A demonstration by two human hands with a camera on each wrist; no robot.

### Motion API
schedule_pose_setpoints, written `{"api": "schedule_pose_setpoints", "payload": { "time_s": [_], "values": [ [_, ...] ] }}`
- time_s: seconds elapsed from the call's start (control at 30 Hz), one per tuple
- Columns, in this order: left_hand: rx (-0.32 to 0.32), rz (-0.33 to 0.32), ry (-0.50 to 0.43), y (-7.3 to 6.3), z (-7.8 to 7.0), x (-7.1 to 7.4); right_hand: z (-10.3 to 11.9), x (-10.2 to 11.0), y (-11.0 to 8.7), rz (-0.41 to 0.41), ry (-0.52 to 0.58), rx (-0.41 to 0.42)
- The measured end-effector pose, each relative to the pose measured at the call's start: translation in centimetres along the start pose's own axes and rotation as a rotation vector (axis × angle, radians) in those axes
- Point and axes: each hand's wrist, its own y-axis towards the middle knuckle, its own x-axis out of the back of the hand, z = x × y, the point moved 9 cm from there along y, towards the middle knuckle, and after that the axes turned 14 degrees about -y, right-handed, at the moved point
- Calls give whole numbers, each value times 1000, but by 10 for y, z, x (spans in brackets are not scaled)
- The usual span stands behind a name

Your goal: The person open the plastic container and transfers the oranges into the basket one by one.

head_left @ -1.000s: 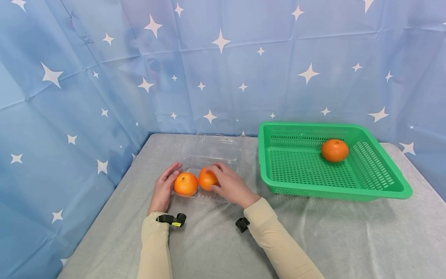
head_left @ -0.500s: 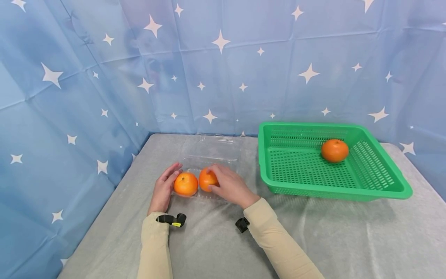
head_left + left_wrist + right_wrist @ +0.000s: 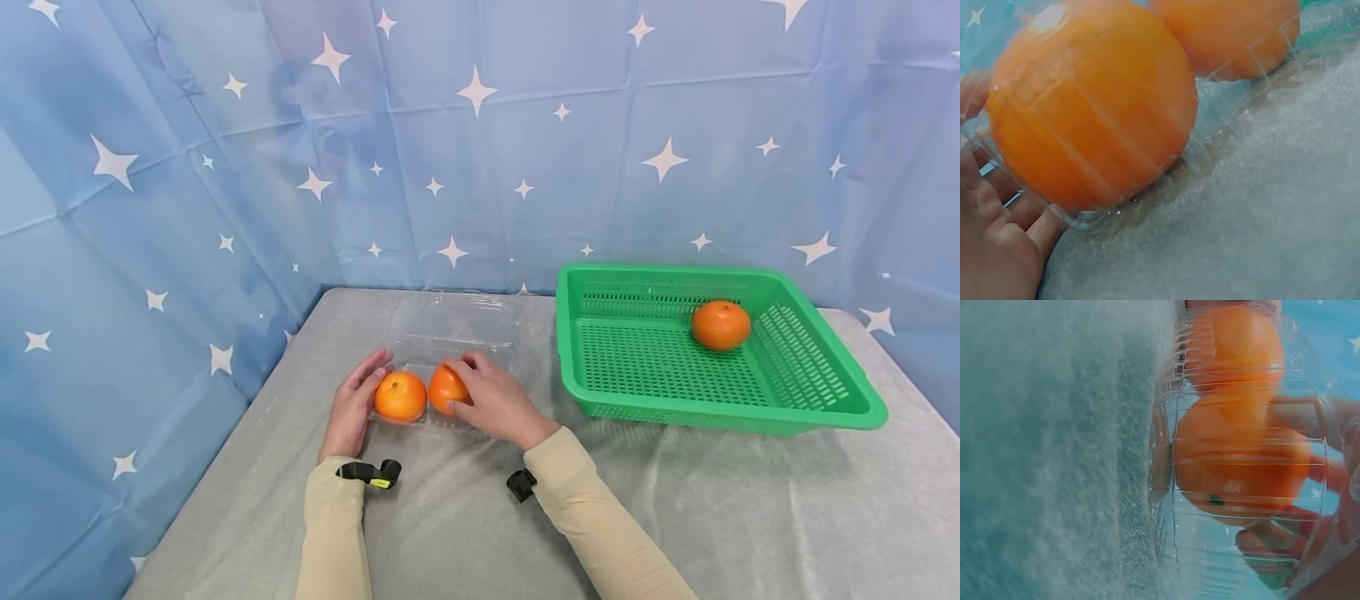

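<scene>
A clear plastic clamshell box (image 3: 468, 321) lies with its lid open toward the back of the table. Two oranges sit side by side in its near half. My left hand (image 3: 351, 408) rests at the box's left end, beside the left orange (image 3: 401, 397); its fingers lie along the outside of the clear wall in the left wrist view. The right orange (image 3: 444, 390) is gripped by my right hand (image 3: 501, 402), thumb on the near side and fingers over the top. Seen through the plastic in the right wrist view, the held orange (image 3: 1235, 469) overlaps the other one.
To the right stands a green perforated plastic basket (image 3: 637, 400) with one orange (image 3: 721, 325) inside. A grey cloth (image 3: 450, 533) covers the table. Blue star-patterned curtains (image 3: 555, 208) hang behind and to the left.
The right orange has turned slightly in my right hand, and the thumb has shifted a little to the left. My left hand, the box and the basket have not moved.
</scene>
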Motion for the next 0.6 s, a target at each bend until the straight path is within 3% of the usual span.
{"api": "schedule_pose_setpoints", "payload": {
  "time_s": [0.43, 0.6],
  "values": [
    [31, 7, -1, 0, 1, 0, 0, -3, 1, 12, 7, 0],
    [38, 20, -3, -4, -5, -5, 0, -3, 3, 2, 37, 11]
  ]
}}
